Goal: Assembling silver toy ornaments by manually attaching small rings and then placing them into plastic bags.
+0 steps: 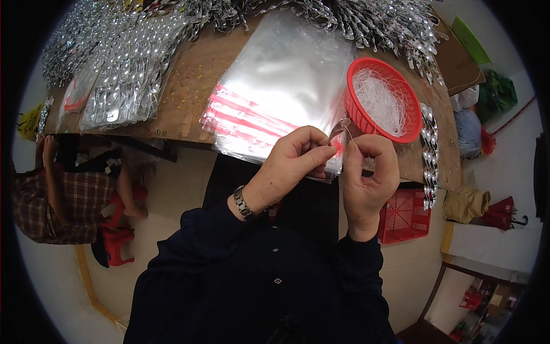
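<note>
My left hand (pixel 295 159), with a metal watch on its wrist, pinches a thin string (pixel 344 125) between thumb and forefinger. My right hand (pixel 373 172) is pinched close beside it, also on the string, which bends in a small loop above the fingertips. Both hands hover over the near right corner of a stack of clear plastic bags (pixel 286 74) with red strips along the near end. Just beyond my right hand stands a round red basket (pixel 413 103) filled with a tangle of fine whitish strings (pixel 378 100).
Silver twisted strips (pixel 123 74) lie bagged at the left and heaped (pixel 366 23) along the back. More silver strips (pixel 428 155) hang over the table's right edge. A red plastic crate (pixel 405 215) sits below at the right. Another person (pixel 69 200) sits at the far left.
</note>
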{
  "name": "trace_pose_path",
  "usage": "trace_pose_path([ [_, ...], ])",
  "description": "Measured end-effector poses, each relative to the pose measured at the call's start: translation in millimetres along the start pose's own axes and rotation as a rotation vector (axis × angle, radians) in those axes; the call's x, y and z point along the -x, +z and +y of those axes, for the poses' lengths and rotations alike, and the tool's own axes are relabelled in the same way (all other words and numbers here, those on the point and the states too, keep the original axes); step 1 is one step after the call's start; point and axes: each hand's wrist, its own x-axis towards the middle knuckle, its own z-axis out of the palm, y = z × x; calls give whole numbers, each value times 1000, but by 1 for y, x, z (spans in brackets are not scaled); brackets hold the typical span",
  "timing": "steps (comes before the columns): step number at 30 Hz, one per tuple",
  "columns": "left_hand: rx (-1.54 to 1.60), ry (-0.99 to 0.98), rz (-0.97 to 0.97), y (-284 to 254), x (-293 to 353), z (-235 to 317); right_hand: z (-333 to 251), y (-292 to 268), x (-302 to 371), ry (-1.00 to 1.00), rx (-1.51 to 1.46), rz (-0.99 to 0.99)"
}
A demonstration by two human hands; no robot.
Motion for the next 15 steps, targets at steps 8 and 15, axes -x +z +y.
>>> trace_pose_path([
  [8,-22,8,9,1,-1,-2,2,1,2,3,-4,0],
  [15,-47,6,-3,2,1,-2,3,1,3,19,8,-7],
])
